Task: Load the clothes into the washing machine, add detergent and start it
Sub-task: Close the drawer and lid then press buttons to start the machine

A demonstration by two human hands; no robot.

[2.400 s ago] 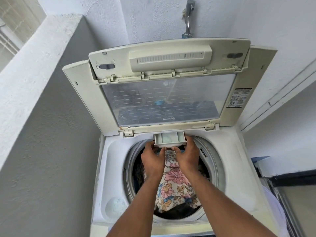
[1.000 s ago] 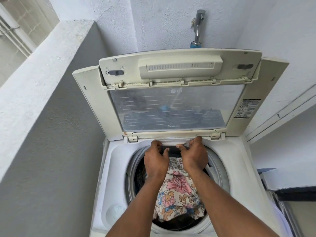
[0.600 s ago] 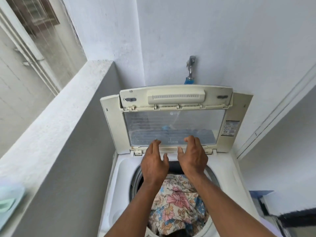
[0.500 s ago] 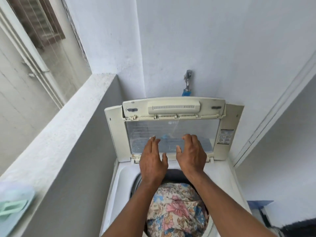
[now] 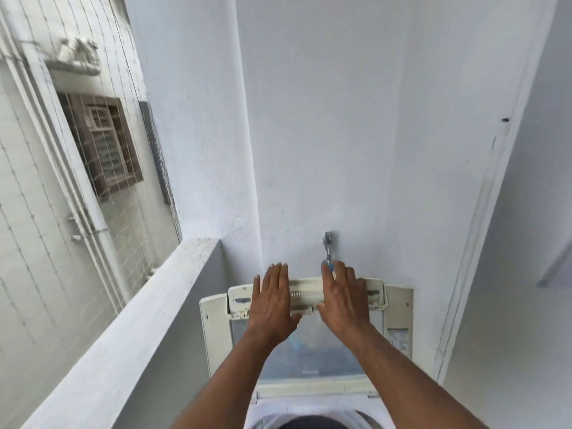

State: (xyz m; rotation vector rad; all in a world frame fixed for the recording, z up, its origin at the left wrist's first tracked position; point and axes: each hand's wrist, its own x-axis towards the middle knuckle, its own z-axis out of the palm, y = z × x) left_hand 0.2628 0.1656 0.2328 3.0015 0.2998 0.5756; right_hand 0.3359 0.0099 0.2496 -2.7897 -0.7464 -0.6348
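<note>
Both hands lie flat with straight fingers, the grip of each apart and clamped on nothing: the left hand point(image 5: 272, 300) and the right hand point(image 5: 343, 300) press against the top band of the raised lid point(image 5: 399, 308), fingertips reaching over its far edge. A moment ago they were low at the drum mouth, shutting the detergent drawer; now they have climbed the lid, so detergent looks done and closing it seems to be the step in hand. The washing machine point(image 5: 269, 410) sits near and low, only its white rim and dark drum opening showing. The tap point(image 5: 328, 243) stands just beyond the fingertips.
</note>
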